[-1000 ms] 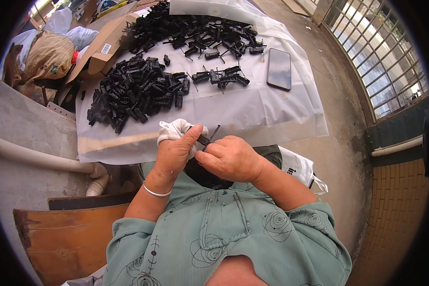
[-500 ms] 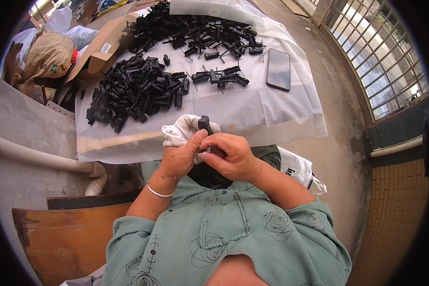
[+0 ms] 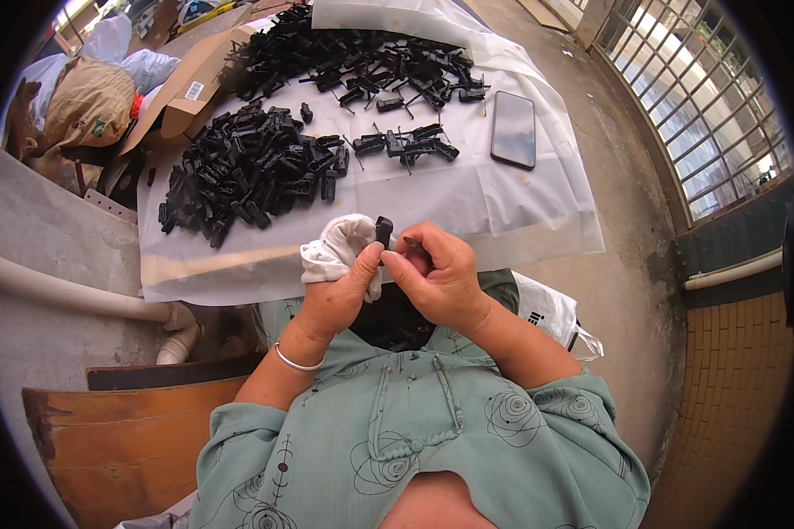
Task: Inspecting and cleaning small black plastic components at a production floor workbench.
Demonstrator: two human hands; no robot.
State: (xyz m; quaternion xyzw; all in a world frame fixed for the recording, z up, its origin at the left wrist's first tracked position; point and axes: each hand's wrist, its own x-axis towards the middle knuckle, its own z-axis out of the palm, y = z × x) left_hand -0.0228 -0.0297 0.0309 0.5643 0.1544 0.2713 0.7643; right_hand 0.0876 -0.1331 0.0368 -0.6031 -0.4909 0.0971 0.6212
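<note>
Between thumb and fingers my left hand (image 3: 340,295) grips a small black plastic part (image 3: 384,231) that points up past the thumb tip. A crumpled white cloth (image 3: 333,251) is bunched around the same hand's fingers. My right hand (image 3: 437,275) meets it from the right, its thumb and fingertips at the lower end of the part. Those fingers are curled, with a small dark piece partly showing among them; its kind is too small to tell. Beyond the hands lie a large pile of black plastic parts (image 3: 247,167) and a small cluster of parts with thin stems (image 3: 406,144).
White sheeting (image 3: 468,194) covers the table. A phone (image 3: 513,130) lies at its right. More black parts (image 3: 353,53) are heaped at the back, beside an open cardboard box (image 3: 185,93). A pipe (image 3: 71,286) runs along the left wall; a barred window (image 3: 688,106) is at right.
My right hand has shifted slightly right and its fingers have lifted off part of the black piece. The piece stands more upright in my left hand.
</note>
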